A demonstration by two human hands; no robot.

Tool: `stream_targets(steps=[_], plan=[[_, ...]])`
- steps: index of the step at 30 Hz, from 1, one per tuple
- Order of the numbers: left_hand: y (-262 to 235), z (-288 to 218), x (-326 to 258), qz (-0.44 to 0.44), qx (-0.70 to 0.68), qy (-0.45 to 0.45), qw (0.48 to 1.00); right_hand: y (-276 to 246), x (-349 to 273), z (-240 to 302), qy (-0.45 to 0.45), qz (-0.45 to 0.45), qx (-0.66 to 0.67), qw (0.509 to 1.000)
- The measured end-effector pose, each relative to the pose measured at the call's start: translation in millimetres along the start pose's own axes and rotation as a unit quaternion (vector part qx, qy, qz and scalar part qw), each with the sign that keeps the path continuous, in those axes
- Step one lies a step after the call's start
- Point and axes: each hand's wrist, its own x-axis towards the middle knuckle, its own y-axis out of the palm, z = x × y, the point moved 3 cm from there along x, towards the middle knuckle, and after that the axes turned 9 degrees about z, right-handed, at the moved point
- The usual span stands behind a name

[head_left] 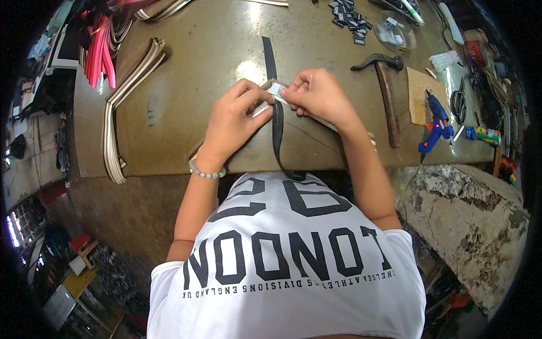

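Note:
Both hands meet over the middle of the brown table. My left hand (232, 121) is closed, its thumb and forefinger pinching a pale woven strap (259, 109) that bends at a corner between the hands. My right hand (320, 100) is closed too, with thumb and forefinger on the edge of a small white rectangular piece (275, 88) lying at that corner. A black strap (277, 135) passes by the corner, its far end flat on the table and its near end hanging toward my shirt. The fingers partly hide where the straps meet.
To the right lie a hammer (387, 96), a cardboard piece (416, 85) and a blue glue gun (435, 125). Small black labels (350, 20) and a clear dish (395, 35) are farther back. At left are bundled striped straps (109, 127) and pinkish-red strips (100, 53).

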Motion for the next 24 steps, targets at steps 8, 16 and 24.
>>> stream_targets(steps=[8, 16, 24], plan=[[5, 9, 10, -0.063, -0.008, -0.076, 0.995, 0, 1, -1, 0.012, -0.004, -0.012, 1.0], [6, 9, 13, -0.093, -0.035, -0.134, 0.986, 4, -21, 26, -0.096, -0.047, -0.165, 0.98], [13, 1, 5, -0.071, 0.014, -0.103, 0.992, -15, 36, 37, -0.21, -0.005, -0.149, 0.966]])
